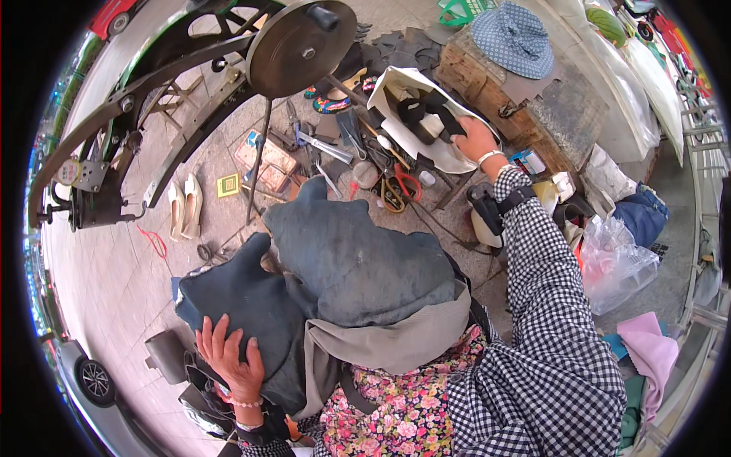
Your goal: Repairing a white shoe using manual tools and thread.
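My left hand (233,361) lies flat with fingers spread on a dark blue-grey leather-like cover (247,305) over my left leg. A second worn piece of that cover (358,259) drapes my other leg. My right arm stretches forward to a white open-topped bag (449,159), where my right hand (477,140) is inside its right edge. The fingers of that hand bend round a black piece of material (451,122); their tips are partly hidden. Other black and white pieces (415,114) lie in the bag.
A hand-cranked machine with a large wheel (301,50) stands front left. Orange-handled scissors (407,183), pliers and other tools lie on the pavement. Cream shoes (186,207) sit further left. A wooden box (487,84) bears a blue hat (513,39). Plastic bags (618,263) are at right.
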The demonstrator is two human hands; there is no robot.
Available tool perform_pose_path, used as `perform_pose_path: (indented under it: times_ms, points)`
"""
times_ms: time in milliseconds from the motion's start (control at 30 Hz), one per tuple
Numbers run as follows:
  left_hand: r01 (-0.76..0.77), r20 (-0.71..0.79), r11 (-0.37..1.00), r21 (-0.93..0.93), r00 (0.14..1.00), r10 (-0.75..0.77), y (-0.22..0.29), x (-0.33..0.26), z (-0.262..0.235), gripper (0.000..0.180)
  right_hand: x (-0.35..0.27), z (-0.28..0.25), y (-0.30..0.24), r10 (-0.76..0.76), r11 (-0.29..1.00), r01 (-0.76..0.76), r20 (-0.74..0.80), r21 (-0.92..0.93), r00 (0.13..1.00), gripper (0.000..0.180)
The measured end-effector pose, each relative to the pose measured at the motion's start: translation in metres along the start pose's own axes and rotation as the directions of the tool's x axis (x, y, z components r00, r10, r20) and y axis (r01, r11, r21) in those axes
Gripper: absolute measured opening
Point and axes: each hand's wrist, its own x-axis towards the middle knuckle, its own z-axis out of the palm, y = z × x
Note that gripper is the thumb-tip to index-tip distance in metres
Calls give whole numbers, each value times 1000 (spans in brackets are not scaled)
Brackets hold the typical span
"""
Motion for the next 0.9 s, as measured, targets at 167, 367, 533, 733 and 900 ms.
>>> perform_pose_path:
  times_ms: [167, 367, 533, 733, 900]
  points:
    - [13, -3, 1000, -3, 1000, -13, 1, 1, -1, 16, 6, 2, 6, 98, 994, -90, 169, -55, 981, 66]
    - [30, 4, 1000, -2, 1000, -30, 2, -2, -1, 17, 5, 7, -23, 292, 924, -130, 442, -360, 848, 54]
    - [16, -22, 1000, -15, 1000, -17, 2, -2, -2, 17, 7, 3, -3, 242, 924, -18, 549, -382, 800, 30]
    - [25, -40, 999, -24, 999, -26, -2, -5, 0, 17, -6, -30, -5, 154, 988, -144, 581, -63, 799, 46]
    - [30, -46, 999, -37, 998, -32, -3, -6, 0, 17, -29, -68, -33, 19, 994, 66, 744, -84, 668, 32]
